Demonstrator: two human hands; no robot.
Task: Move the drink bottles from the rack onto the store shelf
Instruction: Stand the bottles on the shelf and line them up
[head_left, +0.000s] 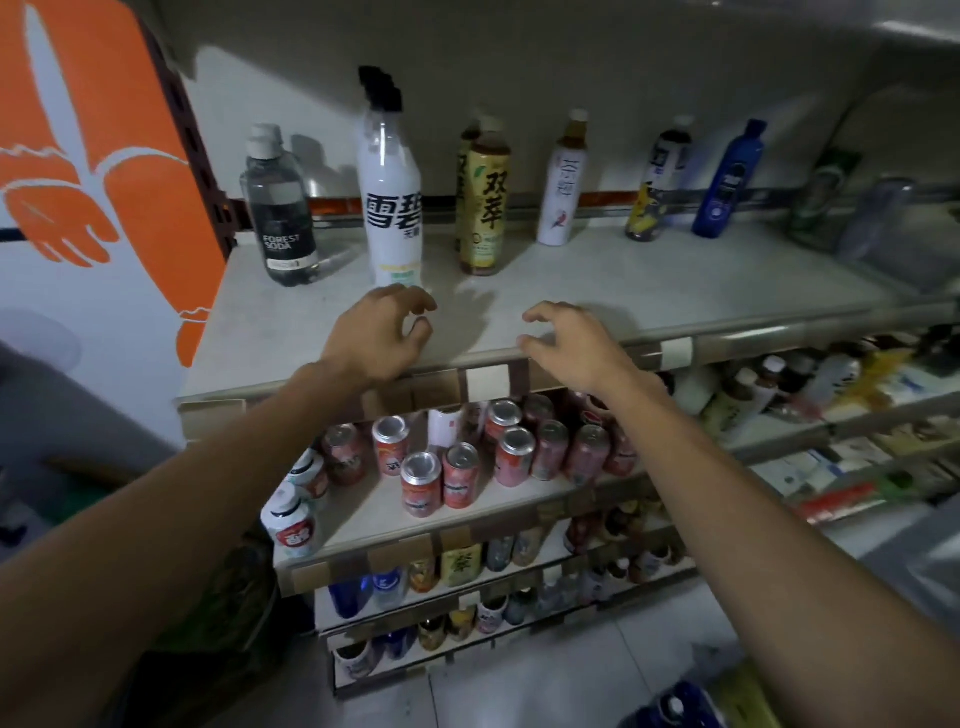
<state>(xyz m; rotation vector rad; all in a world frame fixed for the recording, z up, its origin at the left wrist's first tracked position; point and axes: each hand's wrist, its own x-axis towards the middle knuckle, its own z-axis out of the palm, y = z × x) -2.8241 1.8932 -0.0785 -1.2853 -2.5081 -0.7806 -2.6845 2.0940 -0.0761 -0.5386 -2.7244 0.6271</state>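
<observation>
Shelf (649, 291), pale grey top board, carrying upright drink bottles: dark clear soda bottle (280, 218), tall white plastic bottle (392, 202), yellow-labelled tea bottle (485, 213), slim white bottle (563, 197), blue bottle (730, 182). Far-right bottles (878, 218) blurring, unreadable. Left hand (382, 330), right hand (569, 345) hovering over front edge, fingers loosely curled, gripping nothing. Red cans (514, 457) below, forearms partly covering them.

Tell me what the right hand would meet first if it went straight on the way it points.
Probably the yellow-labelled tea bottle: the right hand points forward and left across bare top shelf toward its base. Depth is hard to judge.
</observation>
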